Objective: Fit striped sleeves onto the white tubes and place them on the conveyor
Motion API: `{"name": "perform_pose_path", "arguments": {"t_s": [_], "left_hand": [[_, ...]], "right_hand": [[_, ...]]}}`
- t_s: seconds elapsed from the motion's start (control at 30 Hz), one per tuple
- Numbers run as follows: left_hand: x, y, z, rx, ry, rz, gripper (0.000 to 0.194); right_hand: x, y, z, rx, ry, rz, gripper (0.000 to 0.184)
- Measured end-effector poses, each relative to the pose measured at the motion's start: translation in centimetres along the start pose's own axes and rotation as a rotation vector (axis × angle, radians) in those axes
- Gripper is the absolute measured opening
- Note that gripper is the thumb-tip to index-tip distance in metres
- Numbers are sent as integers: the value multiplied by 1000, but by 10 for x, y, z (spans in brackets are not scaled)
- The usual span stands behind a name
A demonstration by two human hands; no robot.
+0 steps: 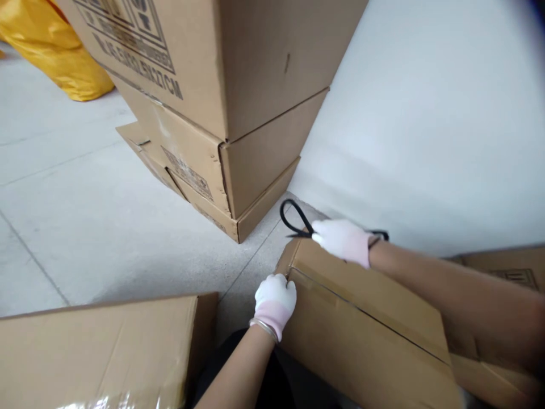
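A cardboard box [357, 329] lies below me, a long seam running along its top. My left hand [276, 298], in a white glove with a pink cuff, is closed at the near left end of this box, its fingers curled on the edge by the seam. Over the box's far corner, my right hand [340, 241], gloved alike, is closed round a black looped strip [297, 211]. The loop sticks out to the left of the fingers with a pointed end below it; more black shows behind the wrist. Its exact kind is unclear.
Stacked cartons [225, 113] with printed sides stand ahead, a loose flap [140, 145] jutting left. A white wall [426, 113] rises on the right. Another carton [97, 352] lies at lower left, and one [511, 270] at right. A yellow bag [63, 57] sits at upper left.
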State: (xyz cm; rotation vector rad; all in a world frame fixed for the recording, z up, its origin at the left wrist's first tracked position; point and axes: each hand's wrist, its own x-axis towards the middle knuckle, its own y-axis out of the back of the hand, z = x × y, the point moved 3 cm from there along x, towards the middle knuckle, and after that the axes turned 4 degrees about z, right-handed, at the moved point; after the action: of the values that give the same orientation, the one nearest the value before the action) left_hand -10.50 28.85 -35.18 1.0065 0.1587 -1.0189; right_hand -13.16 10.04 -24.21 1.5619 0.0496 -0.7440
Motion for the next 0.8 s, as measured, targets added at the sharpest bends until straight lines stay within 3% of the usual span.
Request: {"name": "perform_pose_path", "arguments": {"t_s": [0.1, 0.2, 0.3, 0.5, 0.63, 0.8], "left_hand": [[2, 1, 9, 6, 19, 11, 31], [5, -1, 14, -5, 47, 20, 28], [8, -6, 13, -35, 64, 31, 25], [5, -9, 15, -119, 81, 111, 21], [-6, -2, 23, -185, 27, 168, 26], [-15, 3, 31, -251, -16, 225, 26]], "right_hand": [[-47, -51, -1, 12, -80, -78, 28], [-68, -81, -5, 30, -114, -116, 27], [-70, -85, -10, 33, -72, -100, 25], [-69, -70, -16, 23, 63, -110, 25], [-106, -73, 17, 21, 45, -160, 21], [-198, -112, 93, 32, -130, -211, 16]]}}
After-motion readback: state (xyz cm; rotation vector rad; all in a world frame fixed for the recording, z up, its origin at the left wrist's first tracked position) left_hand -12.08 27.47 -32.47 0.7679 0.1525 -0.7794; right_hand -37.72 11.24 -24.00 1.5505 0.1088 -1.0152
